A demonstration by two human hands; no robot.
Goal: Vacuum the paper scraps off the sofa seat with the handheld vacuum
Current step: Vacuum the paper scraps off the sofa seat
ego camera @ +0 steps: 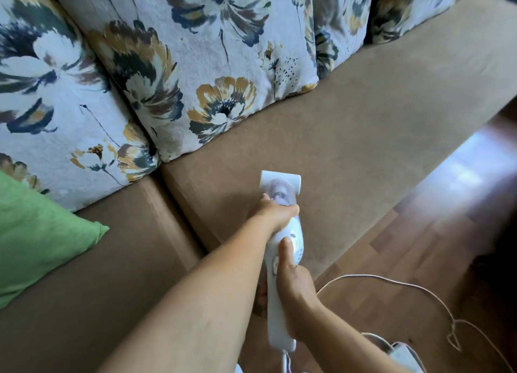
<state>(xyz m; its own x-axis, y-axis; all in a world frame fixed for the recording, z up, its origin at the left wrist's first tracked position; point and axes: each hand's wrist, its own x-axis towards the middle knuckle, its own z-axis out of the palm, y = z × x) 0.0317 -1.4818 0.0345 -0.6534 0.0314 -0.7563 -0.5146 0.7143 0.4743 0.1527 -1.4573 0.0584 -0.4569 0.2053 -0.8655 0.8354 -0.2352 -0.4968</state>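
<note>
I hold the handheld vacuum (282,260) with both hands. My right hand (293,291) wraps its fingers (286,251) round the handle, and my left hand (275,211) grips the body just behind the clear cup. The wide white head sits flat on the brown sofa seat (363,137), near the front edge. I see no paper scraps on the seat right now, so I might miss some hiding by the flowery cushions (195,64) or in the gap between seats. The cord (414,288) lies looped on the floor (447,232) and could snag or trip me if I pull too far.
</note>
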